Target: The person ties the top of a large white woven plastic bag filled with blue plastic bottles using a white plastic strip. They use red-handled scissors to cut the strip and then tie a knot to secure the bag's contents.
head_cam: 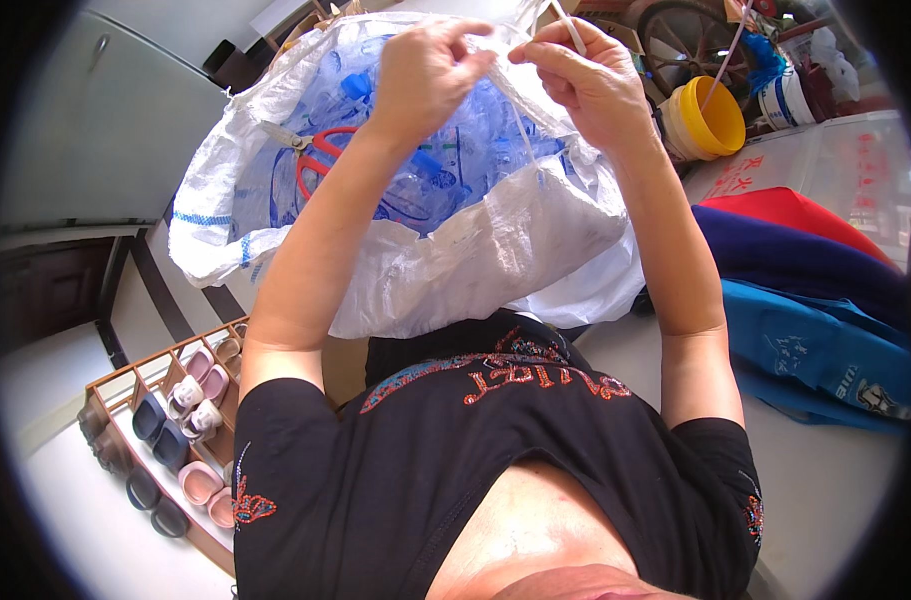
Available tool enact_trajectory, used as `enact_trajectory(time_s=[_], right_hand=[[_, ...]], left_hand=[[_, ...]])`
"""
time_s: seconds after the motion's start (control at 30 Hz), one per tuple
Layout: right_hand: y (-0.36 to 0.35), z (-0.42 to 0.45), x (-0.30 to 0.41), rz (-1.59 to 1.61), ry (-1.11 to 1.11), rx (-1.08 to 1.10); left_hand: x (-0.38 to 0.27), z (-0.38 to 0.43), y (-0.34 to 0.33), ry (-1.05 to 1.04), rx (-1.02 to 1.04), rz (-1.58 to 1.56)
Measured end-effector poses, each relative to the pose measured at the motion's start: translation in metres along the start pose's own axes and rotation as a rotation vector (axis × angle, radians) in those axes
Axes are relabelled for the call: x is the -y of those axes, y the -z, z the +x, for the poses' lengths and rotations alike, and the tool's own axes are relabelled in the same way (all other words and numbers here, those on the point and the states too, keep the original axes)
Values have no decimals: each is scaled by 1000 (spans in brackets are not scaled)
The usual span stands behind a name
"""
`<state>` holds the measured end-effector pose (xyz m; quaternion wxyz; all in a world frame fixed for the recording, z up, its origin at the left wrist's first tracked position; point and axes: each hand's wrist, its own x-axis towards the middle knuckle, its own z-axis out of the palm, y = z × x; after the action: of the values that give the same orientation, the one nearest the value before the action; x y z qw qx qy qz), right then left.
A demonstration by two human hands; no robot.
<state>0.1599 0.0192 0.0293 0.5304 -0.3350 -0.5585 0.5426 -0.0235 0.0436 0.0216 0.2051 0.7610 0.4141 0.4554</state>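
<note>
A large white woven plastic sack (455, 277) lies before me with its mouth spread wide. Clear and blue plastic bottles (455, 157) fill it. Red-handled scissors (313, 154) rest on the bottles, blades pointing left, partly hidden behind my left forearm. My left hand (425, 79) is over the far side of the mouth, thumb and forefinger apart, slightly blurred, with nothing visible between them. Close by on the right, my right hand (590, 79) pinches a narrow white plastic strip (571, 30) near the sack's rim. A thin white strand (525, 135) hangs across the opening.
At lower left stands a wooden shoe rack (166, 360) with several pairs of slippers and shoes. A yellow bucket (714, 120) and a spoked wheel (695, 41) are at upper right. Blue, purple and red cloths (808, 345) drape at right. A pale cabinet (102, 120) stands at left.
</note>
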Motion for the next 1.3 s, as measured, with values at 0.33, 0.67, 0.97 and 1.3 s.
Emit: enact_trajectory(time_s=[0.33, 0.67, 0.97, 1.3], right_hand=[[-13, -8, 19, 59, -64, -173], [35, -38, 1, 151, -149, -341], [5, -4, -18, -678, -99, 310], [11, -3, -34, -358, -136, -41]], left_hand=[[0, -9, -23, -282, -15, 257], [-44, -67, -4, -336, 202, 76], [-39, -67, -3, -222, 55, -34], [-9, -18, 3, -262, 64, 156]])
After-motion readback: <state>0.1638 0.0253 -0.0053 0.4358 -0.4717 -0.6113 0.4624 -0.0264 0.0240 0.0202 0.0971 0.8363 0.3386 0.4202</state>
